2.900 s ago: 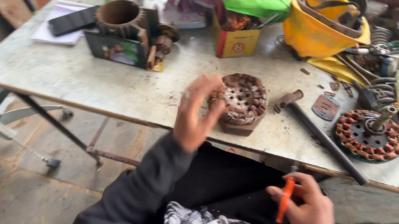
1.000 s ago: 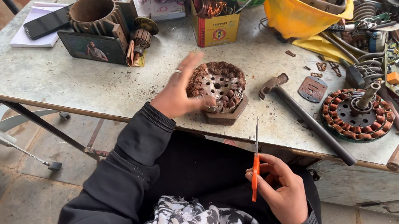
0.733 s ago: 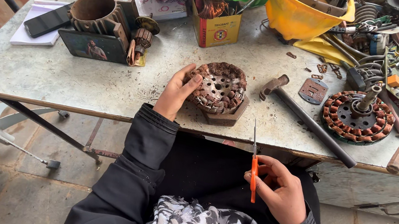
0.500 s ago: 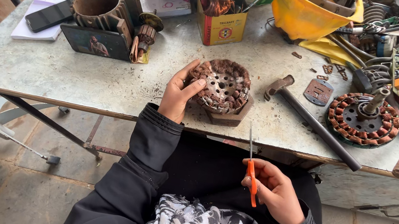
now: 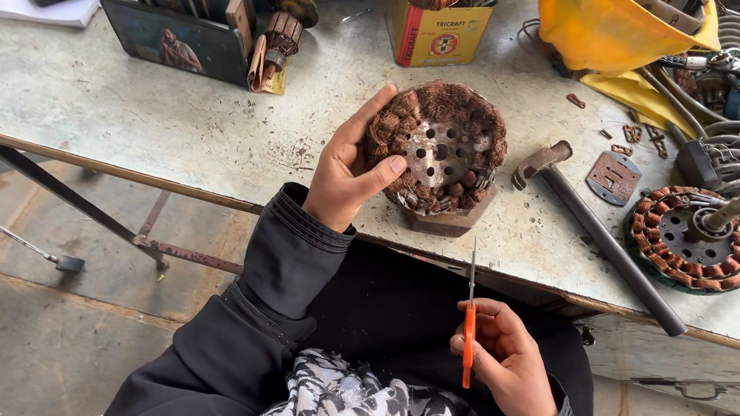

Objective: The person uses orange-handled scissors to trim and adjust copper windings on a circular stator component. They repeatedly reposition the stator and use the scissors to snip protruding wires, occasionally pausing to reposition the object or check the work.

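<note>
Currently left hand [image 5: 347, 175] grips the copper-wound stator [image 5: 439, 145] by its left rim, thumb on the front face, fingers curled behind, tilting it on a block at the table [image 5: 109, 107] edge. Right hand [image 5: 509, 359] is closed around an orange-handled screwdriver [image 5: 469, 323], tip up, below the table, apart from the stator.

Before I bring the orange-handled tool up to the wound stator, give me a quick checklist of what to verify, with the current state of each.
1. Stator held: left hand grips the wound stator at its left edge. Ok.
2. Stator supported: it sits tilted on a small block near the table edge. Cannot tell if stable.
3. Tool gripped: right hand holds the orange-handled tool, thin metal tip pointing up toward the stator. Ok.
4. Tool clear of the work: tip is below the table edge, not touching the stator. Ok.
5. Fingers clear of the tool's path: left thumb lies over the windings. Not ok.
6. Space to the right: a hammer lies close beside the stator. Cannot tell.
</note>
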